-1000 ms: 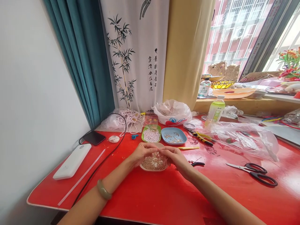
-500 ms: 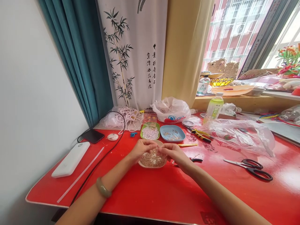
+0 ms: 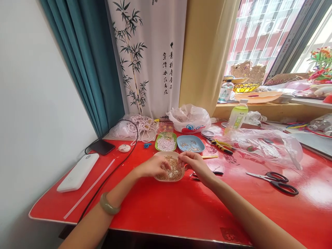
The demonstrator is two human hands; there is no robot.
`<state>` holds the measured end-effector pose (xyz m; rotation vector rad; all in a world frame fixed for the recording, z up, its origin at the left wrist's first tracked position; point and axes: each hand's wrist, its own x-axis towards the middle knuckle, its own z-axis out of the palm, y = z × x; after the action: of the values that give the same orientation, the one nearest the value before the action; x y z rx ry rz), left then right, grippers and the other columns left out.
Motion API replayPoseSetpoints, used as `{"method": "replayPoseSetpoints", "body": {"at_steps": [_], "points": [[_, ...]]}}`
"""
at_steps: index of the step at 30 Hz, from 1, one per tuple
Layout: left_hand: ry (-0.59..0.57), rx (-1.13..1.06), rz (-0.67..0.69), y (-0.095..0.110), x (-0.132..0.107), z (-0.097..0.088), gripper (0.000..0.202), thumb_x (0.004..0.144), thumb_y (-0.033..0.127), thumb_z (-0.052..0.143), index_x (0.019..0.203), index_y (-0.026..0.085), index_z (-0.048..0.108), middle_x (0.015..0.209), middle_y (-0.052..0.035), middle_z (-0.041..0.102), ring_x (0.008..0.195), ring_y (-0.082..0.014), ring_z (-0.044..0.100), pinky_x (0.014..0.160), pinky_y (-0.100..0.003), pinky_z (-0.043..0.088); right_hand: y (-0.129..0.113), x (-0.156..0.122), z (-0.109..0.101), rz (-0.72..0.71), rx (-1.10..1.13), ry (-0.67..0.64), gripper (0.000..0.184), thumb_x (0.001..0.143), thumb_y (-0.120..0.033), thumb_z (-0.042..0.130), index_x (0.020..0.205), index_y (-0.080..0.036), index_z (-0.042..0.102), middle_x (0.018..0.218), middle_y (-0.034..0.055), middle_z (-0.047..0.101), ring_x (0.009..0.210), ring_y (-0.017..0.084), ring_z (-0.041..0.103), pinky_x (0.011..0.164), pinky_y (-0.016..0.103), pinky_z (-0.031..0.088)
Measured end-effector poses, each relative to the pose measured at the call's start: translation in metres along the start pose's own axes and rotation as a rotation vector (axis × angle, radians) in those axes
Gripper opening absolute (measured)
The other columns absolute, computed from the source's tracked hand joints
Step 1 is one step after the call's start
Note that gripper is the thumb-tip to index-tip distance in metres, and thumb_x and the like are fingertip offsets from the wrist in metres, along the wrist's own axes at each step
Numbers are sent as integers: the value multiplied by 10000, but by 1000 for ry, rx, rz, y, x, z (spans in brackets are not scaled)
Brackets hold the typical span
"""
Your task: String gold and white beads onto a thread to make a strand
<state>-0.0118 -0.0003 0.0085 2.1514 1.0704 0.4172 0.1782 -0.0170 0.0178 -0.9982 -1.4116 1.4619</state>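
Observation:
A pale dish (image 3: pixel 158 155) full of small gold beads sits on the red table (image 3: pixel 181 211). My left hand (image 3: pixel 151 168) rests at the dish's left rim, fingers curled and fingertips dipped among the beads. My right hand (image 3: pixel 195 164) hovers at the dish's right rim with thumb and fingers pinched together; what they hold is too small to make out. A green bangle (image 3: pixel 107 206) rings my left wrist. Behind the dish stand a green dish of pale beads (image 3: pixel 166 141) and a blue dish (image 3: pixel 190 144) with a few small pieces.
Black scissors (image 3: pixel 276 181) lie at the right, yellow-handled pliers (image 3: pixel 220 146) and a clear plastic bag (image 3: pixel 264 147) beyond. A white power bank (image 3: pixel 77 172), a phone (image 3: pixel 101 146) and a black cable (image 3: pixel 114 169) sit left. A bottle (image 3: pixel 237 119) stands near the window sill.
My left hand has dropped from above the dish into the gold beads. The right hand stays pinched at the dish's right side. The view has tilted slightly.

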Motion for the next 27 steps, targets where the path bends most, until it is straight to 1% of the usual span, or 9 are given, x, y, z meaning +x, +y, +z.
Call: {"method": "replayPoseSetpoints", "body": {"at_steps": [3,5,8,11,17,20,24,27], "points": [[-67,31,16,-3,0,3,236,576,210,592,797,168,662,761,-25,627,676,-151,530,569,-207,376,1,1,-2,1,-5,20,173,679,-307,560,618,-145,561,650,7,583,551,75,501,501,192,381],[-87,35,23,-5,1,4,205,592,210,578,775,166,660,723,-18,617,656,-140,525,553,-199,366,1,1,-4,-12,-12,39,173,686,-313,557,637,-148,566,666,13,597,571,81,521,515,193,392],[-91,25,32,-7,1,7,160,614,213,560,731,162,656,697,-15,606,642,-130,523,542,-191,357,-1,2,-7,-28,-22,82,175,695,-326,549,667,-155,571,693,21,617,607,92,549,541,200,405],[-87,36,47,-10,2,8,134,614,209,557,697,154,646,681,-15,602,620,-121,515,524,-187,346,-4,2,-10,-45,-26,154,185,689,-342,555,661,-160,568,709,27,630,634,107,568,549,206,408],[-78,46,23,-12,3,10,124,613,238,564,673,148,625,650,-10,599,594,-115,507,507,-185,337,-4,4,-19,-156,24,315,206,679,-379,569,719,-177,577,758,39,645,693,145,590,558,223,424],[-51,-2,2,-9,3,11,130,618,248,562,668,144,622,666,-15,606,612,-120,516,529,-190,350,-7,4,-23,-193,56,337,203,683,-378,569,727,-180,570,793,45,642,695,149,594,543,222,439],[59,-145,-44,-7,7,12,144,623,263,560,671,139,614,661,-20,607,605,-125,524,546,-208,369,-13,3,-28,-219,80,355,225,678,-396,570,741,-180,557,831,61,641,703,165,600,512,231,455],[137,-285,-83,-8,10,14,155,600,269,589,663,128,604,648,-30,603,588,-126,524,539,-218,377,-15,3,-31,-231,85,386,233,673,-405,573,743,-183,555,821,58,651,700,169,611,495,223,447]]}}
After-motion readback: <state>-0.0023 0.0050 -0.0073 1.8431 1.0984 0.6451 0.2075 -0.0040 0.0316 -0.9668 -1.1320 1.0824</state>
